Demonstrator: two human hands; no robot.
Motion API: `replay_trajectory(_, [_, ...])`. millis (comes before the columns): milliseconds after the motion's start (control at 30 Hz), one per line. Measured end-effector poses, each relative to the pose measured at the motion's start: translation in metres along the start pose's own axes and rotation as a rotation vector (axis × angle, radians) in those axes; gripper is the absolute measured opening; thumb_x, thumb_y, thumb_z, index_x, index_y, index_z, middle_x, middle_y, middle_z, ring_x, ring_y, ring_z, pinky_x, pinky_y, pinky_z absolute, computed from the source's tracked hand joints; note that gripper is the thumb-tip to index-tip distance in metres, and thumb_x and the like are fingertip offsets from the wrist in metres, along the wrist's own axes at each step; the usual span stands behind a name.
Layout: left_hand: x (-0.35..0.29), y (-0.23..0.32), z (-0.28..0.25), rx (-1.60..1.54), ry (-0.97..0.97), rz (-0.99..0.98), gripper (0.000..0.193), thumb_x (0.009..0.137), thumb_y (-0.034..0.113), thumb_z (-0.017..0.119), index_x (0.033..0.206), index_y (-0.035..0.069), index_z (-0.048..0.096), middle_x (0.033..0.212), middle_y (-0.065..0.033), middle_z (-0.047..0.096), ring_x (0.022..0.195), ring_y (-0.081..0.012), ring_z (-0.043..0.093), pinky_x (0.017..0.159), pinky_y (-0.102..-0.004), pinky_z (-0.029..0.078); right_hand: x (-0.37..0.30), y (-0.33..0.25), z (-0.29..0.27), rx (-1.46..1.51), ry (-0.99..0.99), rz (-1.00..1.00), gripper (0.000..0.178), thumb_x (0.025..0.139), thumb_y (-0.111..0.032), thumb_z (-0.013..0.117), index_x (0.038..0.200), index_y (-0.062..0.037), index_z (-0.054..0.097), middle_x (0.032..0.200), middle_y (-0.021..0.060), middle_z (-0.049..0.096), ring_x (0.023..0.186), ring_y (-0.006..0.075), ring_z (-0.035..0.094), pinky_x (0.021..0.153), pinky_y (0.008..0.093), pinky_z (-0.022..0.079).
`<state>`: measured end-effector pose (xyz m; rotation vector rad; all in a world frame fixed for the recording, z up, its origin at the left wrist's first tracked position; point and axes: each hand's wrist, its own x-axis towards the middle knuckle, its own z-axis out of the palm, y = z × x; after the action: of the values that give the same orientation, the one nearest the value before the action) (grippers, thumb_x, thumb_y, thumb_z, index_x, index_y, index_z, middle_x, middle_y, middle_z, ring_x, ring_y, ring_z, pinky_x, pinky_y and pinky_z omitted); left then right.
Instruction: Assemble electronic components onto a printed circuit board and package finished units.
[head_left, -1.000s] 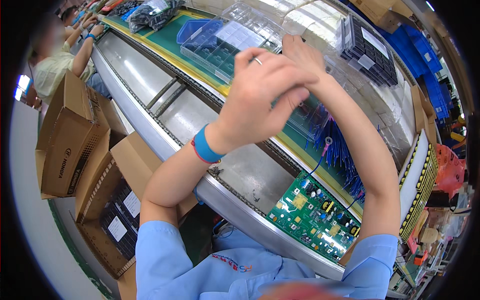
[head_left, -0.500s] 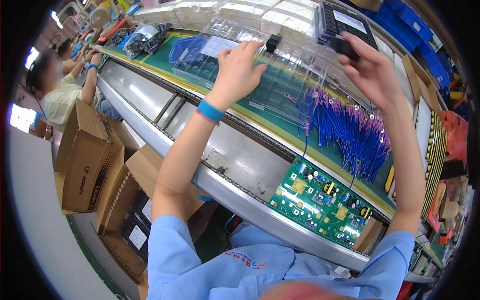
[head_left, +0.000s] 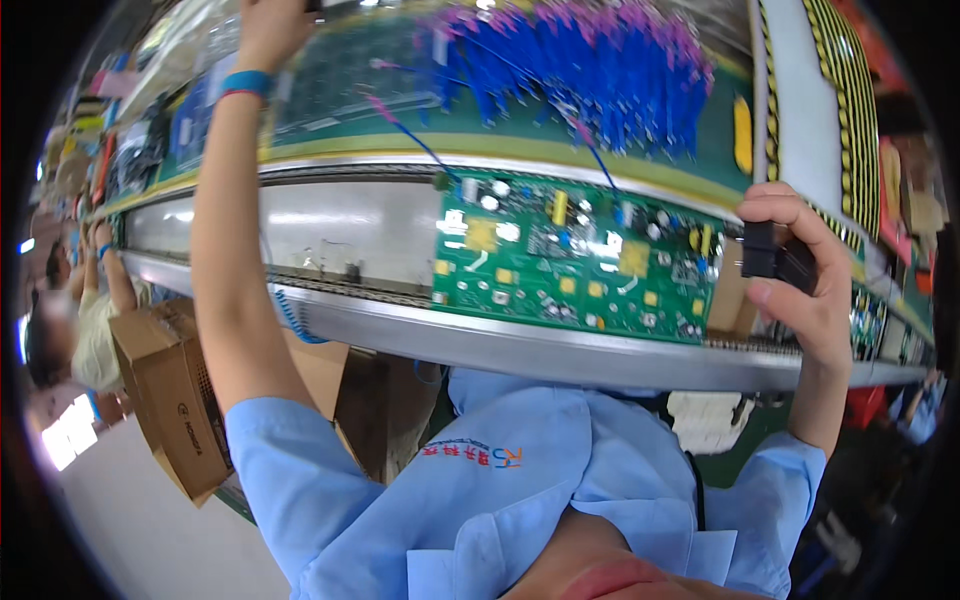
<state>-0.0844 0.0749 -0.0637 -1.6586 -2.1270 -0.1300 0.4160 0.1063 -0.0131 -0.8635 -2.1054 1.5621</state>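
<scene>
My right hand (head_left: 815, 275) grips one or more black block-shaped components (head_left: 760, 249) between thumb and fingers, just off the right end of a green circuit board (head_left: 580, 285). Thin pins seem to stick out of the block toward the board. The board lies on the metal rails, carrying small parts, yellow pads and two blue wires with pink ends. At the top edge, my left hand (head_left: 272, 30) is over a clear plastic compartment tray (head_left: 345, 85). Its fingers are mostly cut off by the picture's edge, and a dark bit shows beside them.
A thick bunch of blue wires with pink ends (head_left: 600, 80) lies on the green bench beyond the board. Right of it is a yellow tool-like piece (head_left: 743, 135). Cardboard boxes (head_left: 170, 400) stand lower left. A person (head_left: 95, 330) sits farther along the line.
My right hand has come down from the black tray at the back to the board's right end, holding black components. The view has turned downward; my left hand stays by the clear tray.
</scene>
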Motion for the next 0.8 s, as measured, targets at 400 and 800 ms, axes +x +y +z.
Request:
replay_trajectory(400, [-0.005, -0.016, -0.026, -0.768, 0.169, -0.165, 0.075, 0.077, 0.007, 0.066, 0.14, 0.002, 0.027, 0.104, -0.0209, 0.058, 0.103, -0.035, 0.057, 0.093, -0.0504, 0.043, -0.042, 0.033, 0.059, -0.528, -0.173, -0.317, 0.059, 0.072, -0.001, 0.066, 0.128, -0.0059, 0.048, 0.101, 0.0135, 0.056, 0.081, 0.0298, 0.06, 0.064, 0.0361, 0.05])
replay_trajectory(800, [-0.138, 0.114, -0.119, -2.053, -0.257, -0.416, 0.048, 0.086, 0.006, 0.06, 0.13, -0.001, 0.043, 0.102, -0.0094, 0.054, 0.076, -0.0132, 0.05, 0.06, -0.0213, 0.045, -0.045, 0.034, 0.082, -0.827, -0.221, -0.343, 0.054, 0.076, -0.007, 0.063, 0.127, -0.0046, 0.046, 0.095, 0.0096, 0.054, 0.077, 0.0255, 0.06, 0.057, 0.0334, 0.05])
